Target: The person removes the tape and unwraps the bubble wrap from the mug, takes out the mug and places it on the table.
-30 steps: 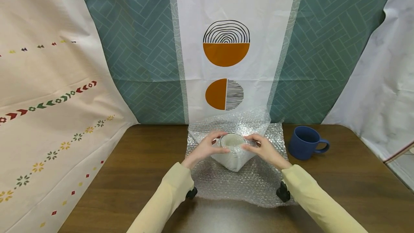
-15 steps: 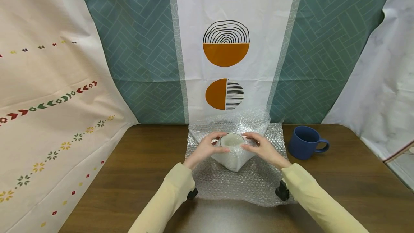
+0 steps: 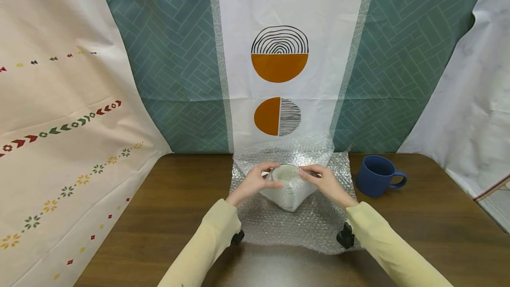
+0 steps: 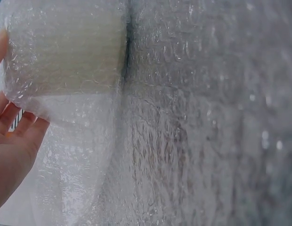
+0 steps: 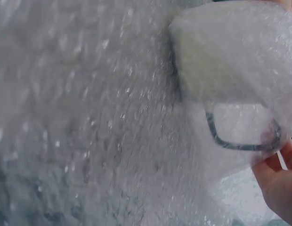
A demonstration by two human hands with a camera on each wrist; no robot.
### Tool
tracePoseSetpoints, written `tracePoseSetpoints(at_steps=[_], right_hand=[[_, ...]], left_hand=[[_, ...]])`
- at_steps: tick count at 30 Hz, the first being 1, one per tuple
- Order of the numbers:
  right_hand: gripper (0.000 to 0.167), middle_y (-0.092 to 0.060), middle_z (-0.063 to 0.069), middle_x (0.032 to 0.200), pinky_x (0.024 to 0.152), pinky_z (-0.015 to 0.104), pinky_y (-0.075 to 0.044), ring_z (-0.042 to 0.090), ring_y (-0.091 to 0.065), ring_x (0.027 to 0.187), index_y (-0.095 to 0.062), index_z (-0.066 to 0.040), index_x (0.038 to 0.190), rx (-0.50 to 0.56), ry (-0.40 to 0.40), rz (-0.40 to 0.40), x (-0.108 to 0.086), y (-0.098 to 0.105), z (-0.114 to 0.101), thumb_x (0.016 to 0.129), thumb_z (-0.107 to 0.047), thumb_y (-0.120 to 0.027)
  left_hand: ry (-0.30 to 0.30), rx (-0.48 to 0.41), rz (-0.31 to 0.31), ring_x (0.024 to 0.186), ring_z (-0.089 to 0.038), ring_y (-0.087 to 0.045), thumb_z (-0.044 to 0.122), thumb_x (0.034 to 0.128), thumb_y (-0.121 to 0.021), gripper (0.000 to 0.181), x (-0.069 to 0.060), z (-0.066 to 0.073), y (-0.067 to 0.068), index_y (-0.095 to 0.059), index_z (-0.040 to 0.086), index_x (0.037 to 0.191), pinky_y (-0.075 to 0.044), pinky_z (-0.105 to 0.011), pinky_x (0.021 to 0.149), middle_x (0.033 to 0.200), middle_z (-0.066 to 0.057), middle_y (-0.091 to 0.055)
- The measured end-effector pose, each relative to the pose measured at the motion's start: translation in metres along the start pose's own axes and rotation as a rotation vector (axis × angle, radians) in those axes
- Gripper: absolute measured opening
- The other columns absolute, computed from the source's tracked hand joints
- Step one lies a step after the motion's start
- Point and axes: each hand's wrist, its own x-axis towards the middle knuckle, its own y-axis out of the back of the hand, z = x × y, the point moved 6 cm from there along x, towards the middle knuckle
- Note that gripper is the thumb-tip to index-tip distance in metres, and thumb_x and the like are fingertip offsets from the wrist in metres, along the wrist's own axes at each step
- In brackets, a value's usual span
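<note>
A pale mug [image 3: 287,172] with a dark rim stands partly wrapped in bubble wrap [image 3: 279,229], its mouth showing from above. My left hand [image 3: 255,182] holds the wrapped mug from the left, thumb at the front and fingers behind. On the right, my right hand [image 3: 327,184] pinches the bubble wrap against the mug's side near the rim. In the right wrist view a dark-edged handle [image 5: 245,147] shows blurred through the plastic, beside the right fingers. The left wrist view shows the left fingers [image 4: 24,125] against the wrapped side.
A blue mug [image 3: 374,176] stands on the wooden table [image 3: 179,216] right of the bubble wrap, handle pointing right. One flap of wrap [image 3: 307,149] rises behind the pale mug. Patterned cloths [image 3: 179,56] hang at the back and sides.
The right thumb and fingertips have shifted slightly and drawn closer together on the wrap. The left hand and the wrapped mug stay practically still.
</note>
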Motion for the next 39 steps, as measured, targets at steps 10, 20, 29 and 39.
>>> tracePoseSetpoints(at_steps=[10,20,29,39], right_hand=[[0.032,-0.06,0.012,0.103,0.072,0.037,-0.047,0.026,-0.056,0.09,-0.066,-0.001,0.106,-0.059,0.02,0.128,-0.001,0.003,-0.007,0.085,-0.026,-0.065],[0.03,-0.062,0.014,0.103,0.07,0.036,-0.049,0.026,-0.058,0.089,-0.065,0.0,0.106,-0.083,-0.007,0.18,-0.002,0.003,-0.011,0.085,-0.021,-0.065],[0.039,-0.06,0.015,0.107,0.07,0.036,-0.046,0.026,-0.056,0.091,-0.064,-0.001,0.11,-0.042,-0.071,0.168,-0.004,0.007,-0.004,0.083,-0.029,-0.067],[0.034,-0.062,0.013,0.104,0.074,0.038,-0.046,0.026,-0.056,0.093,-0.066,0.0,0.103,-0.082,-0.061,0.204,-0.006,0.011,-0.006,0.083,-0.027,-0.067]], left_hand=[[0.013,0.055,0.019,0.113,-0.017,-0.043,0.022,0.0711,-0.079,0.058,0.003,-0.003,0.001,-0.055,0.01,0.123,-0.037,-0.029,0.09,0.124,0.001,-0.049],[0.035,0.072,0.015,0.111,-0.017,-0.044,0.023,0.0706,-0.079,0.058,0.004,-0.003,0.002,-0.056,0.011,0.123,-0.037,-0.029,0.09,0.123,0.002,-0.049],[0.034,0.08,0.011,0.11,-0.015,-0.044,0.023,0.0698,-0.08,0.058,0.004,-0.002,0.002,-0.056,0.011,0.122,-0.038,-0.029,0.089,0.123,0.003,-0.05],[0.046,0.056,0.013,0.112,-0.017,-0.043,0.023,0.0693,-0.08,0.059,0.004,-0.002,0.002,-0.057,0.011,0.122,-0.038,-0.03,0.09,0.126,0.001,-0.048]])
